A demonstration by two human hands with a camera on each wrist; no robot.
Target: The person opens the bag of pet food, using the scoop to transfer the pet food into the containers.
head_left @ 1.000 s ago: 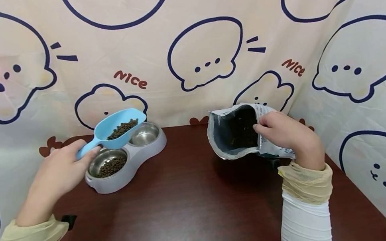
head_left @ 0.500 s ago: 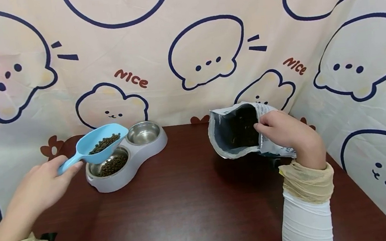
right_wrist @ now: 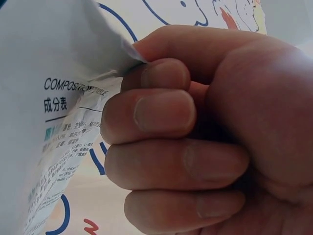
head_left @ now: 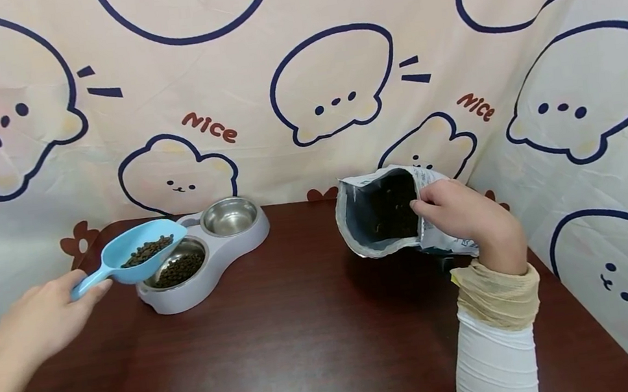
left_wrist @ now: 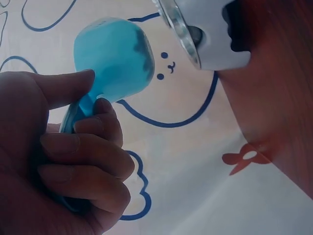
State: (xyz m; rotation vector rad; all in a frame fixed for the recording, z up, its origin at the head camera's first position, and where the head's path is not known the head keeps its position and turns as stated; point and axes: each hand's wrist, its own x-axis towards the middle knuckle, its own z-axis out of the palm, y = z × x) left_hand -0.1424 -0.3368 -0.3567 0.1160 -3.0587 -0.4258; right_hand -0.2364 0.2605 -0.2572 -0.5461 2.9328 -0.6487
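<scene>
A light blue scoop [head_left: 145, 233] with brown kibble [head_left: 149, 250] in it is held by its handle in my left hand [head_left: 40, 314], above and left of the near bowl. In the left wrist view, fingers [left_wrist: 88, 149] curl round the handle. Below stands a pale grey double pet bowl [head_left: 227, 259]; kibble lies in its near steel bowl [head_left: 178, 265], while the far steel bowl [head_left: 229, 217] shows bare metal. On the right, my right hand [head_left: 463, 213] pinches the rim of an open food bag [head_left: 353, 230], tipped with its mouth facing left. Dark contents show inside.
A dark brown table [head_left: 286, 356] carries the bowl and bag. Behind it and at the right hangs a cartoon-printed cloth [head_left: 253, 86], close to the table's back edge.
My left hand has moved left and down with the scoop, from above the bowls to the near bowl's left side. Kibble stays in the scoop. My right hand and the bag keep still.
</scene>
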